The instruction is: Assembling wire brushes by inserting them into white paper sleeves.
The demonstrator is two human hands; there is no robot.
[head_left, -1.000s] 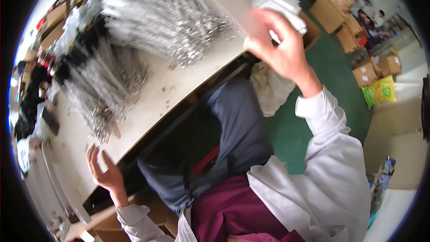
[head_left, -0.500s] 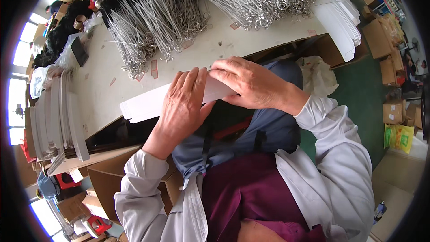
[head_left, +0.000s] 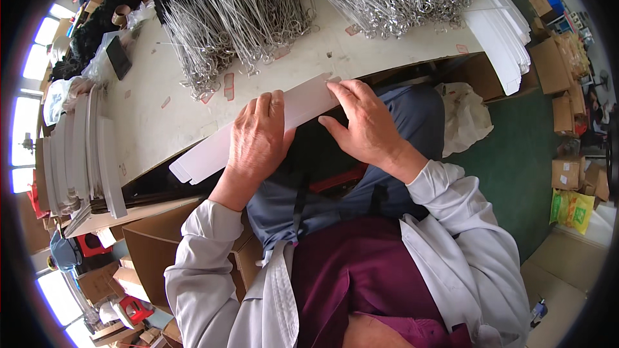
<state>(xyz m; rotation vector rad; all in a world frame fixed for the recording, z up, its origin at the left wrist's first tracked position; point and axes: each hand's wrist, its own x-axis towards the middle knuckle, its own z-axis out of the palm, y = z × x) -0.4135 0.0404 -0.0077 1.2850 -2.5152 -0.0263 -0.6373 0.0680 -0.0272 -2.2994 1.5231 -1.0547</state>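
Note:
A long, narrow flat white paper box [head_left: 303, 103] lies slantwise along the table's front edge, its left end nearer me. My left hand [head_left: 256, 135] is closed over its middle, fingers together on top and the thumb reaching under the near edge. At the box's right end, small flaps show. There my right hand [head_left: 367, 119] touches the end with its fingertips. Its thumb stands well apart from the fingers, off the box's near edge, and nothing is gripped between them.
Bundles of thin metal wire brushes with looped ends [head_left: 213, 32] cover the far side of the table [head_left: 155, 129]. White flat boxes stand stacked at left [head_left: 84, 154] and lie at right [head_left: 503, 38]. Below are an open cardboard box [head_left: 155, 238] and a pale plastic bag [head_left: 465, 119].
My right hand has loosened from the box, its thumb moving away from the fingers and uncovering the right end. The box has tilted more, its right end farther up. My left hand keeps hold.

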